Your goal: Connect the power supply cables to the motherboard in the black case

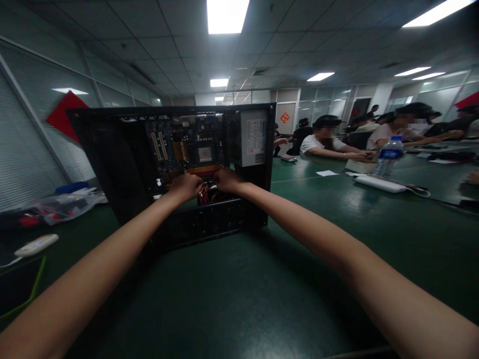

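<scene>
An open black computer case (112, 164) stands on the green table (239, 299) with its motherboard (187, 144) and grey power supply (253, 137) exposed. Both my arms reach into it. My left hand (186, 186) is curled closed at the lower edge of the motherboard, beside a bundle of red, yellow and black cables (207, 194). My right hand (226, 180) is closed too, just right of the left, its fingers down among the same cables. What exactly each hand pinches is hidden by the knuckles.
A white device (36, 245) with a cable and a plastic bag of parts (63, 205) lie at left. Right of the case are a water bottle (389, 155), a white power strip (379, 184) and paper. Several people sit along the far right side.
</scene>
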Motion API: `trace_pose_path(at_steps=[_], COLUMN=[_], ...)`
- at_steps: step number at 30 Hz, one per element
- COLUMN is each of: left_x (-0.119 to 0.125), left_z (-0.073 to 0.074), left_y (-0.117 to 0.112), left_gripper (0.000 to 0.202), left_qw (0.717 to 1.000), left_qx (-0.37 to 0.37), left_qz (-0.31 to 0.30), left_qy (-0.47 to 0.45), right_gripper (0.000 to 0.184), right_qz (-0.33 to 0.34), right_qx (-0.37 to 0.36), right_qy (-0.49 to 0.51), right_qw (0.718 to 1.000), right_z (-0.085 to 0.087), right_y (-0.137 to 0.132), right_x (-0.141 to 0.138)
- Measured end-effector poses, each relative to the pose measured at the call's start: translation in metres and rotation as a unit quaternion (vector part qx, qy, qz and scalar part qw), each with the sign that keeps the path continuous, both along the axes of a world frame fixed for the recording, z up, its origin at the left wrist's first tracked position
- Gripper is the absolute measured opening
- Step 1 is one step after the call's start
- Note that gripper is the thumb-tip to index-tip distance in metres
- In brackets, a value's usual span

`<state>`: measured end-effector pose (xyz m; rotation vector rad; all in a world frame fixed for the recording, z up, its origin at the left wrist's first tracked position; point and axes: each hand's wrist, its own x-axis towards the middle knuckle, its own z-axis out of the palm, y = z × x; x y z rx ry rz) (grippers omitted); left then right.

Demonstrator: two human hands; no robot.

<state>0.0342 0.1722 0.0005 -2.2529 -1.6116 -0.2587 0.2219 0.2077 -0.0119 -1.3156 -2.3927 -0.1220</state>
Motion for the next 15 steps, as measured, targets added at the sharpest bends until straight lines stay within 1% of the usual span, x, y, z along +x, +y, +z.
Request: trace_pose_path(at_steps=[4, 6, 8, 11, 13, 15], left_x=[-0.002, -0.005, -0.010, -0.021, -0.032, -0.046], left_z=[0.002, 0.003, 0.003, 0.003, 0.001, 0.000], left_y=[-0.007, -0.013, -0.022, -0.042, -0.058, -0.074], left_gripper=[0.038, 0.039, 0.042, 0.044, 0.047, 0.050], left_qw=[1.000, 0.999, 0.998, 0.992, 0.991, 0.992], left_qx=[-0.003, 0.008, 0.023, 0.011, -0.019, -0.036], left_qz=[-0.012, -0.014, -0.017, -0.039, -0.051, -0.059], left_qy=[-0.018, -0.031, -0.063, -0.123, -0.123, -0.108], right_gripper=[0.030, 0.033, 0.033, 0.030, 0.032, 0.037], right_qz=[0.003, 0.006, 0.014, 0.039, 0.058, 0.074], right_qx=[0.015, 0.030, 0.044, 0.052, 0.055, 0.074], right_qy=[0.000, 0.001, -0.002, -0.002, 0.006, 0.004], right_qw=[1.000, 1.000, 0.999, 0.998, 0.997, 0.994], right_z=[0.004, 0.005, 0.005, 0.002, -0.002, -0.009], right_y=[-0.009, -0.013, -0.016, -0.025, -0.035, -0.047], right_x=[0.004, 0.006, 0.008, 0.015, 0.025, 0.040])
